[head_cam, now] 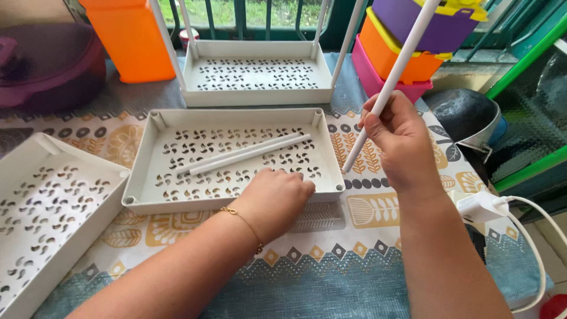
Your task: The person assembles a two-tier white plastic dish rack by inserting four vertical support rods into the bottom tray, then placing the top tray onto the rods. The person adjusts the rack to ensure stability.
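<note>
A white perforated plastic tray (150,155) lies flat in the middle of the patterned tablecloth. Two white tubes (245,153) rest inside it, side by side. My left hand (277,198) grips the tray's near rim, close to its right corner, fingers curled over the edge. My right hand (398,139) holds a long white tube (394,74) tilted up to the right. The tube's lower end hangs just outside the tray's right front corner.
A second tray (254,94) with upright tubes in its corners stands behind. A third tray (41,207) lies at the left. Orange container (133,38), purple pot (47,65), stacked coloured boxes (401,53), dark pot (466,118), white charger with cable (481,207) surround them.
</note>
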